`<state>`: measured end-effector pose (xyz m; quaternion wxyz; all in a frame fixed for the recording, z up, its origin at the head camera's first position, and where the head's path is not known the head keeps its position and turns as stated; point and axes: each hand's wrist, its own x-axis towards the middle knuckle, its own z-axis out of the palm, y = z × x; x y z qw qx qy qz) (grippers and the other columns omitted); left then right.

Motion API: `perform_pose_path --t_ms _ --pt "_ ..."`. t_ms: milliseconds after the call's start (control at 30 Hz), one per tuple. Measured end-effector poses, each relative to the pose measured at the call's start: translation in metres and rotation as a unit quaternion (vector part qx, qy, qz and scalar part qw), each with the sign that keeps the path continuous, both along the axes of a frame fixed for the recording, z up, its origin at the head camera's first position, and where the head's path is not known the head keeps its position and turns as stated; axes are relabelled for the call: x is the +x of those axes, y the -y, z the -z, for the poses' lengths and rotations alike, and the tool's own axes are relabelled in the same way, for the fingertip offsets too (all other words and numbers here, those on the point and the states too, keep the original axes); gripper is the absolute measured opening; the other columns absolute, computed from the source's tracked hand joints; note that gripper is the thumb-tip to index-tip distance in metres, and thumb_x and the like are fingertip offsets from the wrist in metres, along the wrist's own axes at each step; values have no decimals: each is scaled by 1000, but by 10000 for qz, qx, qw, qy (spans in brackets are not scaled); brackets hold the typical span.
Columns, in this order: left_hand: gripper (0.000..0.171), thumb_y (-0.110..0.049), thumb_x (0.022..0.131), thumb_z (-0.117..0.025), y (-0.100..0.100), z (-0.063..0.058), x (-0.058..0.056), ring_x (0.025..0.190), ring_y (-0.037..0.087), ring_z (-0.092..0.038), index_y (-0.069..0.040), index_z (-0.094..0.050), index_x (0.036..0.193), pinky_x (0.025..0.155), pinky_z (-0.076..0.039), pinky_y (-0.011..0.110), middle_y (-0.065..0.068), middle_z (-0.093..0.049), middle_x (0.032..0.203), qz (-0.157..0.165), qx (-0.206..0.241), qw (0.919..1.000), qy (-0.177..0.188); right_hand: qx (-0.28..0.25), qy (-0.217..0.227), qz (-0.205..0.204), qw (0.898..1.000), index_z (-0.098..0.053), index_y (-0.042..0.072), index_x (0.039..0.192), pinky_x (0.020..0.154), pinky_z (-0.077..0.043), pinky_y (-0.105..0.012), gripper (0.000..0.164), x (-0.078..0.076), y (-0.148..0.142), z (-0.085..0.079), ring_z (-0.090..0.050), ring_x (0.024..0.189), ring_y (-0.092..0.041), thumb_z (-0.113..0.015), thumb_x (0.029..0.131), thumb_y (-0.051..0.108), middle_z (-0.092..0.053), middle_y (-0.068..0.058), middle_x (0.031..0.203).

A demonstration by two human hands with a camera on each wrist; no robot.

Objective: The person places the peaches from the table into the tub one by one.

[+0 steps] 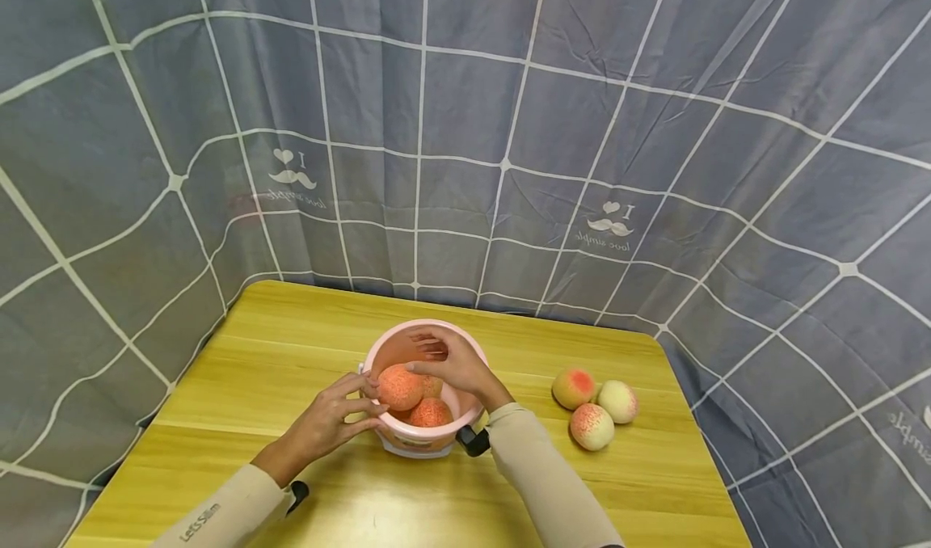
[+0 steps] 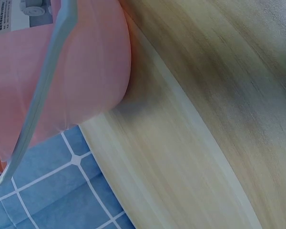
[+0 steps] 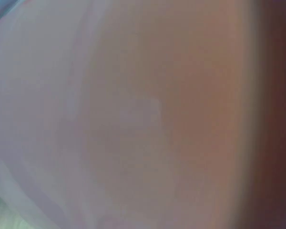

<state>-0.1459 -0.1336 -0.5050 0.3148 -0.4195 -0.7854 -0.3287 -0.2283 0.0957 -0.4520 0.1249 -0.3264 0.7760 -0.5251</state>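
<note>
A pink bucket (image 1: 425,323) stands on the table with three orange-red peaches visible inside. The largest-looking peach (image 1: 398,389) lies high, close to the left rim. A second peach (image 1: 431,413) sits at the front, and a third peach (image 1: 432,385) is partly covered behind them. My left hand (image 1: 330,420) holds the bucket's left rim, fingertips beside the high peach. Reaching in over the right side, my right hand (image 1: 461,364) has its fingers extended inside the bucket and its thumb at the top of that peach. The right wrist view is a blur of pink bucket wall (image 3: 119,119).
To the right of the bucket, three more peaches lie grouped on the wooden table (image 1: 305,330): a yellow-red peach (image 1: 573,389), a pale peach (image 1: 618,402) and a speckled peach (image 1: 591,427). A grey checked curtain (image 1: 465,128) hangs around the table. The bucket's handle (image 2: 45,81) hangs down its side.
</note>
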Motion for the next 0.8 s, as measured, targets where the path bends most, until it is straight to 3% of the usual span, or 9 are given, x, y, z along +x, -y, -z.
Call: perform_pose_path --t_ms 233,400,533,600,800 --pt "32 -40 91 -57 -1 -2 2 96 31 -62 -15 -73 80 100 -52 38 2 -62 93 -134 -39 9999 45 -8 -101 98 9999 -53 -3 131 97 -54 -37 54 -2 -9 3 -56 115 -41 -71 89 27 -56 -23 128" --pt "30 -38 90 -58 -1 -1 3 95 33 -62 -15 -74 81 91 -56 48 1 -62 93 -157 -19 9999 -22 -32 306 306 9991 -53 -3 132 100 -52 -41 51 -3 -18 1 -53 119 -41 -70 90 20 -54 -24 131" --pt "29 -39 90 -59 -1 -1 2 97 34 -62 -15 -74 81 99 -53 38 2 -61 93 -137 -13 9999 -51 -119 491 438 9978 -54 0 132 101 -52 -38 46 -3 -26 0 -52 121 -41 -68 91 16 -53 -23 133" --pt "29 -39 90 -59 -1 0 2 97 35 -62 -15 -74 81 105 -48 30 1 -61 93 -129 -1 9999 -62 -132 535 468 9974 -54 0 132 101 -52 -38 44 2 -30 -7 -52 122 -41 -67 92 13 -53 -23 132" --pt "29 -39 89 -61 -1 -1 1 98 34 -62 -14 -74 80 110 -42 25 1 -60 94 -94 38 9999 -13 -315 667 597 9955 -53 -6 130 103 -50 -43 42 15 -41 -27 -50 121 -46 -66 91 4 -54 -26 129"
